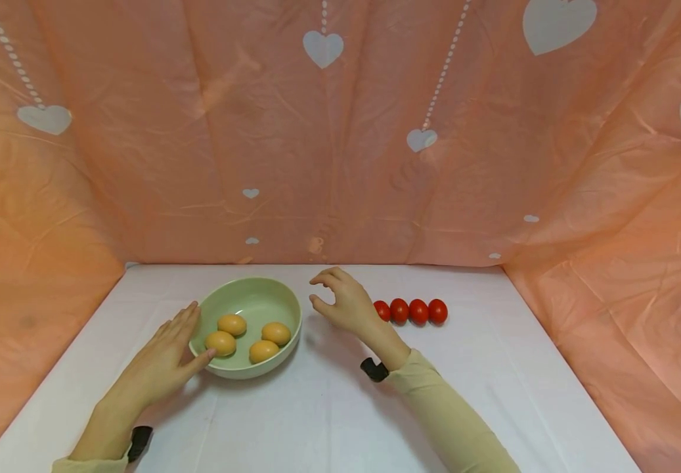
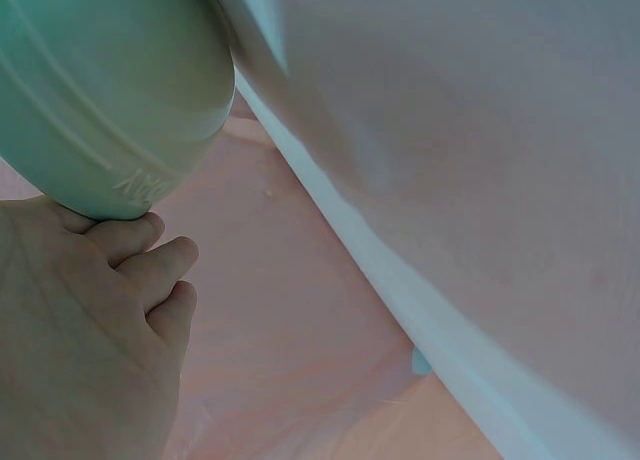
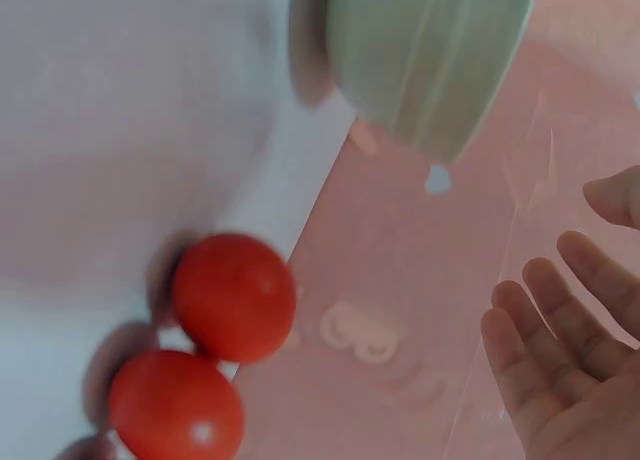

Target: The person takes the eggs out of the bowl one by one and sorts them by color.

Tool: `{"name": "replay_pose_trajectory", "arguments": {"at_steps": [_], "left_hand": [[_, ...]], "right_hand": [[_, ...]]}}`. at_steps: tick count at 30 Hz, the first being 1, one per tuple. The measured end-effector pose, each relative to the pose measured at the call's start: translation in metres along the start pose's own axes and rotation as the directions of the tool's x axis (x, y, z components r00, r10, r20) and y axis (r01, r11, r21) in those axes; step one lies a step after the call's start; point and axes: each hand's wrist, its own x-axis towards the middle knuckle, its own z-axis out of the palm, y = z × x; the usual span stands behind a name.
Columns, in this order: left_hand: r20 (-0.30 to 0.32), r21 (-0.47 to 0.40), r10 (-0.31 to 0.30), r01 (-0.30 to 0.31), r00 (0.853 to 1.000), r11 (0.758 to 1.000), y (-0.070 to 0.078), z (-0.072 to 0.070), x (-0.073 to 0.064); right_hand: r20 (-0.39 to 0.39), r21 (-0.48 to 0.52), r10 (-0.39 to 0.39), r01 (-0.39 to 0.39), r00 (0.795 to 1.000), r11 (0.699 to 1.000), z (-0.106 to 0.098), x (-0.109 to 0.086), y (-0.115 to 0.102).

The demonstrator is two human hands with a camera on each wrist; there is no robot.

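A pale green bowl point(image 1: 251, 375) stands left of centre, with several orange-yellow eggs point(image 1: 232, 324) lying inside it. At its left side, my left hand point(image 1: 159, 361) touches the bowl's outer wall with fairly straight fingers point(image 2: 160, 273), the thumb by the near rim. My right hand point(image 1: 346, 303) hovers between the bowl and a row of red tomatoes point(image 1: 419, 312). Its fingers are loosely bent, thumb apart, and they hold nothing. In the right wrist view, the bowl point(image 3: 425, 60) appears above, and two tomatoes point(image 3: 235, 297) show plainly at lower left.
A white-covered table point(image 1: 328, 420) carries everything. An orange-pink curtain point(image 1: 340, 197) with white hearts closes off the back and both sides. Black wrist straps point(image 1: 374, 370) sit on both forearms. The right forearm partly covers the leftmost visible tomato.
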Motion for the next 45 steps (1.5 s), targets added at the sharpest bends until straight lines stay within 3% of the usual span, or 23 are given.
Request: {"name": "replay_pose_trajectory", "arguments": {"at_steps": [8, 13, 25, 31, 38, 45], "left_hand": [[-0.015, -0.002, 0.008, -0.009, 1.0, 1.0, 0.001, 0.0, 0.0], [-0.004, -0.004, -0.001, 0.001, 1.0, 1.0, 0.001, 0.0, 0.0], [-0.028, 0.004, 0.012, -0.012, 1.0, 1.0, 0.0, 0.0, 0.0], [-0.027, 0.006, 0.012, -0.011, 1.0, 1.0, -0.001, 0.002, 0.0], [0.004, -0.003, -0.009, 0.009, 1.0, 1.0, 0.001, 0.0, 0.002], [0.007, -0.006, -0.015, 0.015, 1.0, 1.0, 0.002, -0.001, 0.001]], "right_hand": [[0.136, -0.048, -0.049, 0.056, 0.989, 0.997, 0.018, 0.009, -0.023], [0.23, -0.074, -0.074, 0.093, 0.97, 0.993, 0.03, 0.015, -0.033], [0.446, -0.091, -0.1, 0.156, 0.889, 0.984, 0.052, 0.028, -0.041], [0.512, -0.136, -0.095, 0.19, 0.854, 0.972, 0.057, 0.035, -0.041], [0.587, -0.098, -0.146, 0.25, 0.796, 0.963, 0.061, 0.044, -0.039], [0.646, -0.084, -0.148, 0.261, 0.749, 0.962, 0.065, 0.045, -0.041]]}}
